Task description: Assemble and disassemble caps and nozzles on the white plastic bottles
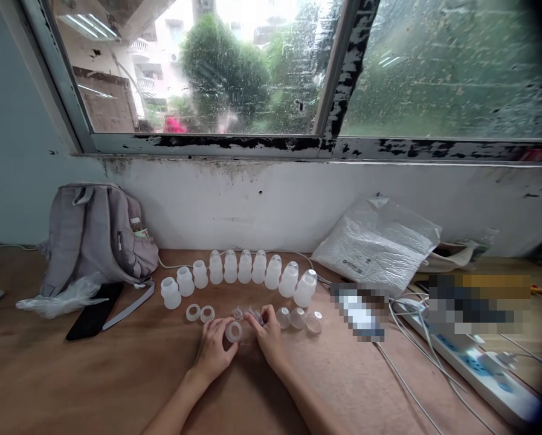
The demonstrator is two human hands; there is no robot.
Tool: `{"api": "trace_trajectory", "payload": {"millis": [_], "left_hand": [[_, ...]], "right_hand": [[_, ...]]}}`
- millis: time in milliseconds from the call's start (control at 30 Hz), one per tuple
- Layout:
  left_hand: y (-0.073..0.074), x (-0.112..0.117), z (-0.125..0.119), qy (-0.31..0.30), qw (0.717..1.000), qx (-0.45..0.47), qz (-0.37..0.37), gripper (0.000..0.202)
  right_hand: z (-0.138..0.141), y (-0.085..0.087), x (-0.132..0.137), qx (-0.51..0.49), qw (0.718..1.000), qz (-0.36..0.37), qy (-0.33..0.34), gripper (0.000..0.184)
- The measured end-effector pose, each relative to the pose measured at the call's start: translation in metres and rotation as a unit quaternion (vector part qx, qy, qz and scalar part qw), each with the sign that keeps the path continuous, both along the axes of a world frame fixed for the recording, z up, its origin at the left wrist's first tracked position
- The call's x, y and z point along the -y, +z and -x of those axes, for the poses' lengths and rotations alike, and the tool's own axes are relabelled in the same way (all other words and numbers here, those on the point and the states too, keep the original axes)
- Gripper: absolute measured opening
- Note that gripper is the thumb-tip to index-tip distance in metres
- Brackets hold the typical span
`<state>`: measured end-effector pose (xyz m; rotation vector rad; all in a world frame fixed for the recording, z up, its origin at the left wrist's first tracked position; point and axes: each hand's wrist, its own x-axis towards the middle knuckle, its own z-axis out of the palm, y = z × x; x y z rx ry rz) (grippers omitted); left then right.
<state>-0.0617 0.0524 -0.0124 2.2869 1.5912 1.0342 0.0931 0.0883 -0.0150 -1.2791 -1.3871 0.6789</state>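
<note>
My left hand (216, 347) is closed around a translucent white bottle collar ring (234, 331), its round hole facing me. My right hand (267, 335) pinches a small clear piece that its fingers partly cover; I cannot make out its kind. Just beyond my hands stands a small clear bottle nipple (238, 313). Two more collar rings (200, 313) lie left of my left hand. Right of my right hand sit three clear dome caps (297, 318). Behind, frosted baby bottles (245, 267) form an arc; the three at the left (185, 282) have open necks, the others wear clear domes.
At the left are a grey backpack (89, 235), a plastic bag (66, 299) and a black flat case (93, 311). At the right lie a silver bubble mailer (374, 248), a blurred phone-like object (359, 311), and a power strip (474, 362) with loose white cables.
</note>
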Motion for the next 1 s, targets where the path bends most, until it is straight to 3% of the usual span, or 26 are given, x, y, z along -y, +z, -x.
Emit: {"api": "trace_trajectory", "payload": {"millis": [167,300,567,800,1000], "left_hand": [[-0.004,-0.019,0.017,0.108,0.991,-0.070,-0.045,0.033],[-0.011,-0.028,0.023,0.177,0.976,-0.127,-0.013,0.038],[-0.016,-0.027,0.023,0.161,0.971,-0.174,0.040,0.045],[-0.021,-0.025,0.023,0.185,0.963,-0.194,0.034,0.047],[-0.027,-0.026,0.021,0.227,0.955,-0.191,0.028,0.056]], "right_hand": [[-0.005,-0.002,-0.005,0.049,0.999,-0.005,-0.008,0.025],[-0.003,-0.009,-0.005,0.102,0.994,-0.035,-0.015,0.023],[-0.006,-0.012,-0.009,0.165,0.985,-0.042,-0.019,0.025],[-0.014,-0.014,-0.013,0.281,0.958,0.033,-0.053,0.019],[-0.015,-0.016,-0.015,0.317,0.945,0.055,-0.052,0.020]]}}
